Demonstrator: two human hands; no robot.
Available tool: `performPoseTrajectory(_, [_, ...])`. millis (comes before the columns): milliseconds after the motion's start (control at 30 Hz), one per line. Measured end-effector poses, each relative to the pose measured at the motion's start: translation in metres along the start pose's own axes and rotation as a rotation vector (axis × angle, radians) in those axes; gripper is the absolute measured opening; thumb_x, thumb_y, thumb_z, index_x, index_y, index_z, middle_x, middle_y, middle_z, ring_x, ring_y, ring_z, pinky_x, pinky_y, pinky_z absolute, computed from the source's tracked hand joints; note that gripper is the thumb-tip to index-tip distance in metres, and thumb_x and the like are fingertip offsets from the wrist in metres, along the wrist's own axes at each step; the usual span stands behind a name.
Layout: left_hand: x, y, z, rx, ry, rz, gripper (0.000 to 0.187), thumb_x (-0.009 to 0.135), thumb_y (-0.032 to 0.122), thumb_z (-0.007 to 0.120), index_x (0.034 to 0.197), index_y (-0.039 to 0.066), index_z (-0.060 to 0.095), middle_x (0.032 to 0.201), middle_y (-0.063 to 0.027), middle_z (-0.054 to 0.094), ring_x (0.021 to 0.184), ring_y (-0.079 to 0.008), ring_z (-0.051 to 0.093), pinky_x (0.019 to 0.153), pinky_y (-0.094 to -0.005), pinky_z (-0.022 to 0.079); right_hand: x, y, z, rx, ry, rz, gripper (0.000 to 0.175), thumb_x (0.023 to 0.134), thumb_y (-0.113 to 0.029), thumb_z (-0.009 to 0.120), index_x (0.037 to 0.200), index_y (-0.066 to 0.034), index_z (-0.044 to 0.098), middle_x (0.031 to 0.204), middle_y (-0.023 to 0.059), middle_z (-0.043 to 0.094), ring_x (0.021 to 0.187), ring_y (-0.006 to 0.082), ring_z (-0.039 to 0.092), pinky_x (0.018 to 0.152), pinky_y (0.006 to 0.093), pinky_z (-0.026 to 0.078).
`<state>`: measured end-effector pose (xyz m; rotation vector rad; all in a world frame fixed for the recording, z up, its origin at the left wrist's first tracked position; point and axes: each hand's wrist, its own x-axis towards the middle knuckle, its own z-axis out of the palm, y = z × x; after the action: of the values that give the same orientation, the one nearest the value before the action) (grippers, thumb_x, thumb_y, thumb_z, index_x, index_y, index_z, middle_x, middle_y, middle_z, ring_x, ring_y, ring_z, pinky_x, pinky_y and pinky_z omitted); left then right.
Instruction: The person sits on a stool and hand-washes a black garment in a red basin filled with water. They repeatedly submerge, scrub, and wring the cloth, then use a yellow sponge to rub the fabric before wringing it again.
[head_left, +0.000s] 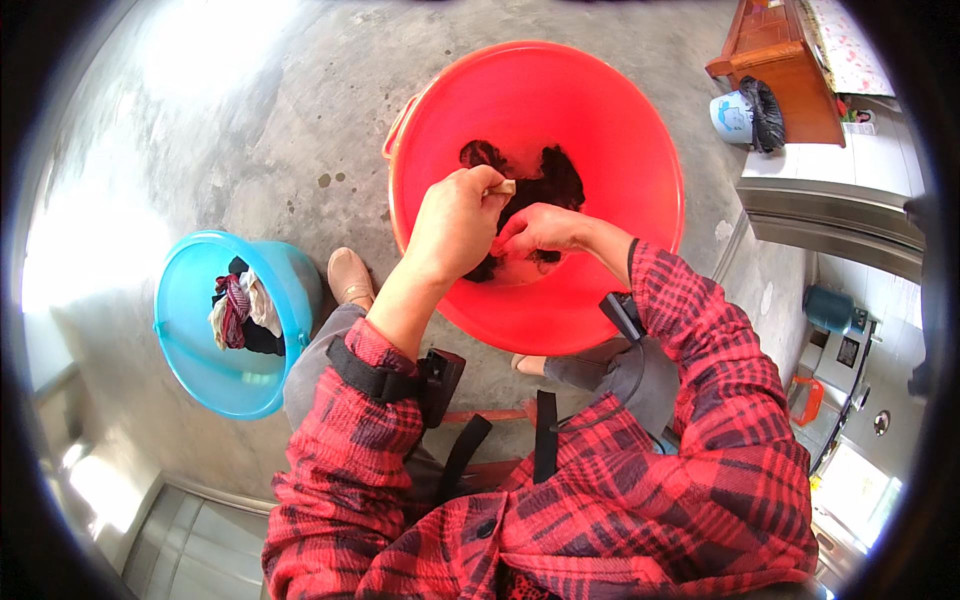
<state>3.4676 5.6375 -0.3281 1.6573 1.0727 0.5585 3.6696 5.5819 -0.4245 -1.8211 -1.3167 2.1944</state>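
A large red plastic tub (622, 150) stands on the floor before me, with dark wet-looking cloth (562, 180) in its bottom. Over the cloth, my left hand (457, 217) pinches a small pale block (504, 187), possibly a piece of soap. My right hand (551, 227) is just beside it, low in the tub, its fingertips drawn together at the dark cloth; whether they grip any of it is hidden. Some water seems to lie around the cloth at the near side.
To the left, a light-blue plastic bucket (180, 345) holds crumpled clothes (244, 307). My shoe (350, 276) is between bucket and tub. A small bin with a black bag (731, 118) stands beside wooden furniture (795, 82) at the upper right. Dark spots mark the concrete floor (330, 90).
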Motion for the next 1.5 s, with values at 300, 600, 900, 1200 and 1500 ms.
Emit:
performPoseTrajectory(300, [-0.003, -0.004, 0.013, 0.026, -0.160, -0.044, 0.016, 0.085, 0.013, 0.063, 0.091, -0.002, 0.066, 0.086, -0.0226, 0.066, 0.086, -0.0376, 0.066, 0.075, -0.0408, 0.052, -0.033, 0.000, 0.001, 0.140, 0.293, 0.020, 0.011, 0.083, -0.003, 0.060, 0.092, 0.0046, 0.060, 0.081, 0.0113, 0.068, 0.070, 0.0163, 0.068, 0.060, 0.0290, 0.056])
performPoseTrajectory(600, [-0.006, -0.009, 0.023, 0.108, -0.264, 0.118, 0.016, 0.082, 0.011, 0.066, 0.093, 0.000, 0.065, 0.085, -0.0178, 0.067, 0.080, -0.0320, 0.066, 0.074, -0.0381, 0.052, -0.075, -0.033, 0.005, 0.478, 0.303, -0.312, 0.015, 0.090, -0.011, 0.062, 0.099, -0.0042, 0.052, 0.082, 0.0065, 0.063, 0.063, 0.0135, 0.063, 0.053, 0.0263, 0.052])
performPoseTrajectory(900, [0.003, 0.008, 0.020, -0.288, -0.311, -0.144, 0.013, 0.093, 0.011, 0.060, 0.100, 0.000, 0.061, 0.086, -0.0059, 0.064, 0.077, -0.0109, 0.062, 0.068, -0.0253, 0.051, -0.089, -0.033, 0.015, 0.553, 0.438, -0.431, 0.027, 0.094, -0.013, 0.059, 0.118, -0.0030, 0.056, 0.098, 0.0034, 0.063, 0.085, 0.0091, 0.060, 0.072, 0.0242, 0.050])
performPoseTrajectory(1200, [0.010, -0.003, 0.017, -0.103, 0.031, -0.005, 0.011, 0.091, 0.006, 0.061, 0.101, 0.001, 0.060, 0.080, -0.0028, 0.063, 0.073, -0.0094, 0.060, 0.067, -0.0234, 0.049, -0.059, -0.014, 0.009, 0.541, 0.500, -0.387, 0.027, 0.091, -0.013, 0.059, 0.113, 0.0016, 0.060, 0.093, 0.0061, 0.065, 0.089, 0.0133, 0.064, 0.076, 0.0295, 0.054])
performPoseTrajectory(1500, [0.016, -0.009, 0.004, -0.029, 0.203, 0.004, 0.015, 0.091, 0.005, 0.060, 0.106, 0.002, 0.063, 0.083, -0.0010, 0.063, 0.077, -0.0077, 0.060, 0.072, -0.0229, 0.049, 0.044, -0.003, -0.032, -0.663, 0.411, -0.175, 0.033, 0.086, -0.022, 0.058, 0.112, -0.0042, 0.064, 0.108, 0.0208, 0.065, 0.101, 0.0370, 0.062, 0.086, 0.0430, 0.050])
